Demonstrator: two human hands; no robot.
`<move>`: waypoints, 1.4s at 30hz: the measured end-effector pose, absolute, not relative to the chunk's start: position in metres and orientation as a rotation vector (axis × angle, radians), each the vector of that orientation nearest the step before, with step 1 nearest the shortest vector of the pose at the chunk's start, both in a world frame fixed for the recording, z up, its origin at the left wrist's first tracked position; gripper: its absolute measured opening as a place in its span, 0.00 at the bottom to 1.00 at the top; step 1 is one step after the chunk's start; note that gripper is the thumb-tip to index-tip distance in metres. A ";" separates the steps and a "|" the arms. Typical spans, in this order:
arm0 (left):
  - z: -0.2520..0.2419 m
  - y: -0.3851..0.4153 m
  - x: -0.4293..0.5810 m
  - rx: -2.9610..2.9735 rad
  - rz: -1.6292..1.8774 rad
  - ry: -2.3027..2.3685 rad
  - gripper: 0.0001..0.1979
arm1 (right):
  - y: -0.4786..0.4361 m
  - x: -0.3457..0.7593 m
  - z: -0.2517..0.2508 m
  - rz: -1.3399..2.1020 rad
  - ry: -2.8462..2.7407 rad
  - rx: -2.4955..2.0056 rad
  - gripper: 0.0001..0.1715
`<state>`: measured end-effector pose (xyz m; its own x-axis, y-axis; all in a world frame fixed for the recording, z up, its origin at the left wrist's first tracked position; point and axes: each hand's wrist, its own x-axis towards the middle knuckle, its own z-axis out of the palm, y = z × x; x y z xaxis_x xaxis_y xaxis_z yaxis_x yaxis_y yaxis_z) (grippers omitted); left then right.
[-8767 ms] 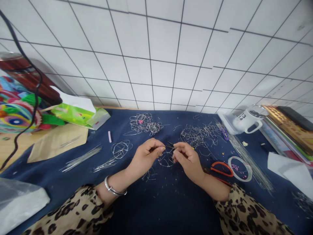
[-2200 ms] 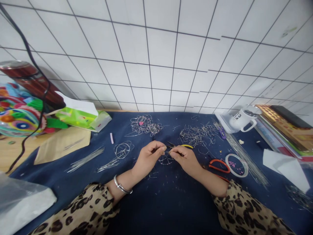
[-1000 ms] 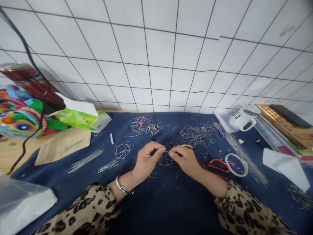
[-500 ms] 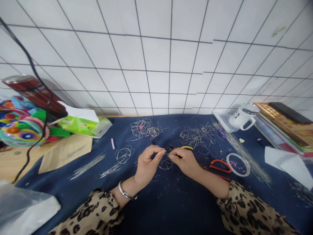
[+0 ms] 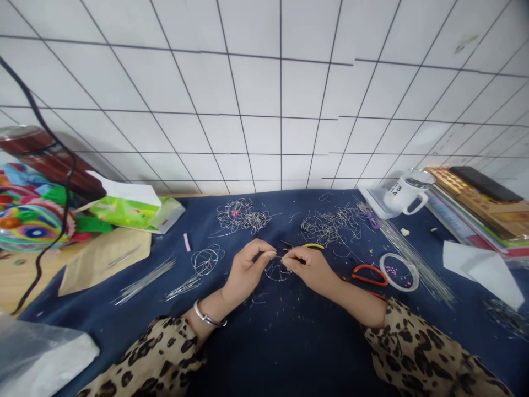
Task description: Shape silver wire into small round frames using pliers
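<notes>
Between my hands is a small round wire piece [image 5: 278,273] with thin loops, over the dark blue cloth. My left hand [image 5: 249,270] pinches its upper left edge between thumb and forefinger. On the other side, the thumb and fingers of my right hand [image 5: 309,268] are pinched at its upper right edge. The fingertips hide just where the wire is gripped. Behind my right hand lie pliers with a yellow handle [image 5: 313,246], partly covered. A separate looped wire piece [image 5: 208,260] rests left of my left hand.
Wire flowers [image 5: 243,216] and a tangle of wire scraps [image 5: 330,225] lie toward the wall. Straight wires [image 5: 144,280] are at left. On the right are red-handled pliers [image 5: 370,274], a round dish [image 5: 399,286] with pink beads and a white mug [image 5: 407,194].
My right hand has shifted slightly and its fingertips now sit at the wire piece's upper edge. The whole view has moved a little; both hands remain pinched.
</notes>
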<state>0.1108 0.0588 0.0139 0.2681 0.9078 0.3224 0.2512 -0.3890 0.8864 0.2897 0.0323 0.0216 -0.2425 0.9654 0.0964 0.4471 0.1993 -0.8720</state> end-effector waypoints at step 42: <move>0.045 0.044 0.106 1.397 1.111 0.963 0.09 | -0.045 0.386 0.030 -0.015 -2.464 -1.860 0.17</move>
<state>0.1065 0.0444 0.0451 0.2424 0.9629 0.1185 -0.0201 -0.1172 0.9929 0.3862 -0.0450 0.0305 -0.2732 0.9607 0.0492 0.9612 0.2747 -0.0247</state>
